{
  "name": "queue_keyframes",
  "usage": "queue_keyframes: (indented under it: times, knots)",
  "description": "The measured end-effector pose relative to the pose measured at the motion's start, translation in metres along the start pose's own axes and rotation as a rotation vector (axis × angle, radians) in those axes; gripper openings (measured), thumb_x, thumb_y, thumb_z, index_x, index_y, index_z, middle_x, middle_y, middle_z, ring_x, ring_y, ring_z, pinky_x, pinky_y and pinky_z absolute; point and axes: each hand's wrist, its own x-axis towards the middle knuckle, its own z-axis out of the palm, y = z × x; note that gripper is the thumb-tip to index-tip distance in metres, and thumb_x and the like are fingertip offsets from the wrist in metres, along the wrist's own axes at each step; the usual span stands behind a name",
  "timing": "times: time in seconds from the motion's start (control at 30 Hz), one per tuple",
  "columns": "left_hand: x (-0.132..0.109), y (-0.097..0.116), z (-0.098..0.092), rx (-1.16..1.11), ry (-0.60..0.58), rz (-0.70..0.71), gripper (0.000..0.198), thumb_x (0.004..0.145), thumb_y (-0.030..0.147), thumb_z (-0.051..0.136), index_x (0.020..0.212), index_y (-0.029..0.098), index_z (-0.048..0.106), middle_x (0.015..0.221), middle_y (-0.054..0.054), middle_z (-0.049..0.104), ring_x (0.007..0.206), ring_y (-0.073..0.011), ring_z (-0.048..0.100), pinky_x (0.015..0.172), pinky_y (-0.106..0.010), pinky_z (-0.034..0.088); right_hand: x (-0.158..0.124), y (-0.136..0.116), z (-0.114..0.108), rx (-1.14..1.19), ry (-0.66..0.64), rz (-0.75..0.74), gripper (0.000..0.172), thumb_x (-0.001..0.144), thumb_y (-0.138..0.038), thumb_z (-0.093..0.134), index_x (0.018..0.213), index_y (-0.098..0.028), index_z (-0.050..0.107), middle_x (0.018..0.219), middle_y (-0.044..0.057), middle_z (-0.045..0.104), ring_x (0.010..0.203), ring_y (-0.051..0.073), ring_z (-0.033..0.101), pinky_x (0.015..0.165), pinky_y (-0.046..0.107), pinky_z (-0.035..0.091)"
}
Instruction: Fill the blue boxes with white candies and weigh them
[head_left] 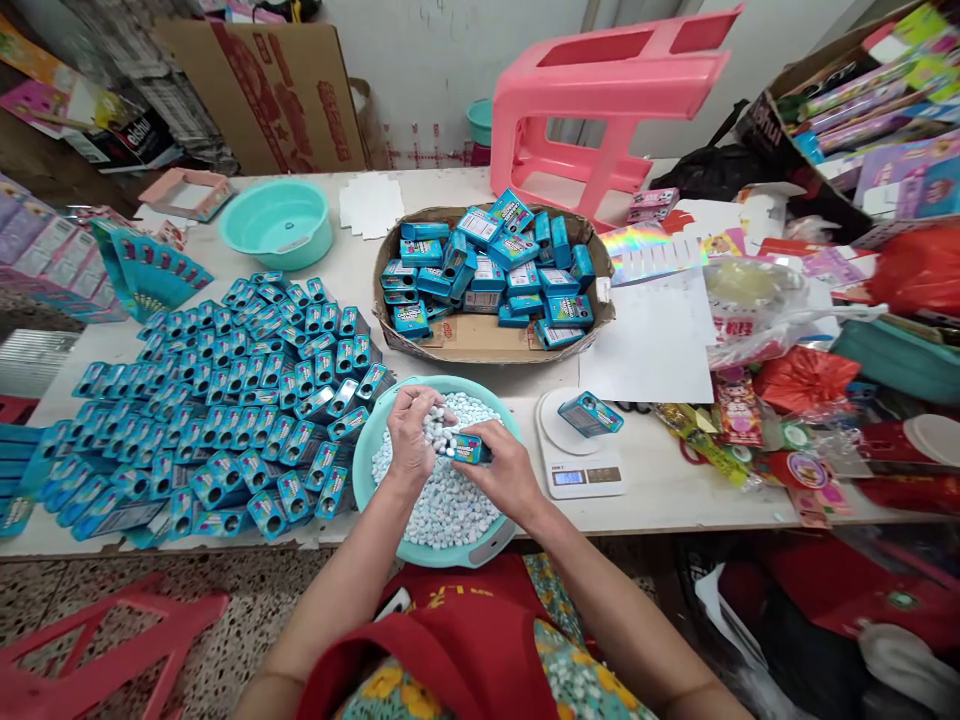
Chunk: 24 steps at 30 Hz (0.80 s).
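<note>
Over a turquoise basin [436, 556] of candies [450, 508], I'm seeing the left hand [411, 437] half curling round a small heap of them, while the right hand [504, 470] is clasping a blue candy box [469, 449], its fingers closed on it, just beside that heap. A digital scale [585, 479] is bearing another box [590, 414]; rows of boxes [247, 428] are crowding the table [354, 264] at left. Beyond, a cut-down carton [486, 343] is holding more boxes [517, 250].

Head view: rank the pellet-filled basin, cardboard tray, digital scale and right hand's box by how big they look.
Cardboard tray and pellet-filled basin: too close to rank
Digital scale
Box in right hand
</note>
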Motion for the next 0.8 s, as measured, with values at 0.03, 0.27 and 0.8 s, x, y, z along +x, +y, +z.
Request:
queue_keyframes:
  times: [0.03, 0.27, 0.8]
  knots:
    - [0.0006, 0.0007, 0.0008, 0.003, 0.014, -0.004, 0.019, 0.077, 0.032, 0.061, 0.080, 0.019, 0.048, 0.068, 0.004, 0.056, 0.052, -0.0103, 0.058, 0.054, -0.024, 0.047, 0.0007, 0.0000, -0.0006, 0.013, -0.003, -0.001, 0.034, 0.071, -0.025, 0.075, 0.102, -0.023, 0.061, 0.099, 0.004, 0.063, 0.096, 0.023, 0.059, 0.084, 0.036, 0.046]
    - [0.0031, 0.0019, 0.0055, -0.010, 0.074, -0.034, 0.029, 0.077, 0.036, 0.064, 0.063, 0.017, 0.048, 0.062, 0.002, 0.053, 0.051, -0.0100, 0.054, 0.049, -0.023, 0.044, 0.0036, 0.0032, -0.0004, 0.103, 0.015, 0.062, 0.033, 0.069, -0.026, 0.077, 0.099, -0.023, 0.063, 0.096, 0.004, 0.063, 0.093, 0.022, 0.060, 0.082, 0.035, 0.047]
    - [0.0022, 0.0031, 0.0063, 0.142, -0.037, -0.038, 0.043, 0.080, 0.047, 0.059, 0.053, 0.016, 0.048, 0.050, 0.002, 0.047, 0.043, -0.0091, 0.049, 0.042, -0.022, 0.036, 0.0101, 0.0012, -0.0001, 0.152, 0.014, 0.119, 0.031, 0.067, -0.029, 0.078, 0.095, -0.022, 0.066, 0.090, 0.001, 0.063, 0.087, 0.019, 0.060, 0.079, 0.032, 0.046]
